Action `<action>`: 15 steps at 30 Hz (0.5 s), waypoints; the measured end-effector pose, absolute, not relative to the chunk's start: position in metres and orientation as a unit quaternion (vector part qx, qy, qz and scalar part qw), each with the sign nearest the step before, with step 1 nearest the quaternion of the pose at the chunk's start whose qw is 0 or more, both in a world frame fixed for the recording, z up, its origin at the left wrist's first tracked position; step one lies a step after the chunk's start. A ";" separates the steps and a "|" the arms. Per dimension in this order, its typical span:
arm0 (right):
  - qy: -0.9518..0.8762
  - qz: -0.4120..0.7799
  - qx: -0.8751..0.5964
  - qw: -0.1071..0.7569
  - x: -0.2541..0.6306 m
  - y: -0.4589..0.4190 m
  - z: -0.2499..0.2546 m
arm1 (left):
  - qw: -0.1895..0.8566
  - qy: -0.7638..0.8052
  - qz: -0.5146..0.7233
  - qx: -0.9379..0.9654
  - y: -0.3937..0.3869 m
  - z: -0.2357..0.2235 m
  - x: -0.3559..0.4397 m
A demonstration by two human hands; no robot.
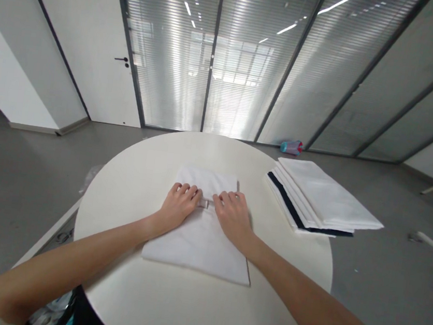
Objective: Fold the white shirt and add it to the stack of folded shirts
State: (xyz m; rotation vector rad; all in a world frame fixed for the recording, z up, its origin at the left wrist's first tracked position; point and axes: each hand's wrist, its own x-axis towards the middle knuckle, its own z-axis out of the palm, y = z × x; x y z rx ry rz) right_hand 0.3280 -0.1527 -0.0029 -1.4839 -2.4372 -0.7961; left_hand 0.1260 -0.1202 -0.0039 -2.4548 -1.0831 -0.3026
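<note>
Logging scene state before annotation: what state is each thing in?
White cloth: folded, flat on table, both hands on it
Left hand: on cloth, fingers bent, grip unclear
Right hand: on cloth, fingers bent, grip unclear
Cloth stack: folded, piled, overhanging table edge
Door: shut
Blinds: lowered
Striped object: seems on its side

Office, from the glass partition (247, 61)

The left hand (181, 204) and right hand (233, 215) lie curled, slightly apart, on a white cloth (199, 246) on the round tabletop (127, 189). A folded stack (326, 190) overhangs the right edge; a door (85, 38) stands beyond, left.
</note>
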 end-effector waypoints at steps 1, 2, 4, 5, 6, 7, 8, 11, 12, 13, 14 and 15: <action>-0.818 -0.273 -0.498 0.094 0.328 -0.152 -0.004 | 0.220 -0.389 -0.111 -0.888 -0.119 -0.005 0.126; -0.816 -0.276 -0.498 0.097 0.328 -0.151 -0.005 | 0.220 -0.385 -0.111 -0.890 -0.119 -0.006 0.126; -0.814 -0.277 -0.500 0.102 0.327 -0.149 -0.007 | 0.220 -0.374 -0.106 -0.895 -0.117 -0.007 0.126; -0.816 -0.274 -0.499 0.104 0.327 -0.148 -0.008 | 0.218 -0.370 -0.103 -0.897 -0.117 -0.007 0.126; -0.819 -0.269 -0.495 0.105 0.328 -0.147 -0.009 | 0.217 -0.368 -0.101 -0.899 -0.117 -0.007 0.126; -0.825 -0.261 -0.491 0.105 0.328 -0.146 -0.010 | 0.215 -0.368 -0.101 -0.899 -0.116 -0.007 0.125; -0.830 -0.251 -0.486 0.106 0.329 -0.146 -0.010 | 0.212 -0.370 -0.101 -0.899 -0.116 -0.006 0.125; -0.844 -0.209 -0.480 0.114 0.333 -0.147 -0.010 | 0.202 -0.372 -0.105 -0.900 -0.116 -0.006 0.123; -0.847 -0.192 -0.481 0.118 0.333 -0.147 -0.008 | 0.199 -0.370 -0.106 -0.901 -0.115 -0.005 0.123; -0.848 -0.174 -0.485 0.122 0.333 -0.147 -0.005 | 0.196 -0.366 -0.106 -0.903 -0.115 -0.005 0.122; -0.846 -0.154 -0.496 0.123 0.333 -0.145 -0.001 | 0.193 -0.362 -0.107 -0.906 -0.114 -0.006 0.122; -0.839 -0.134 -0.513 0.123 0.331 -0.141 0.004 | 0.190 -0.358 -0.108 -0.908 -0.113 -0.006 0.121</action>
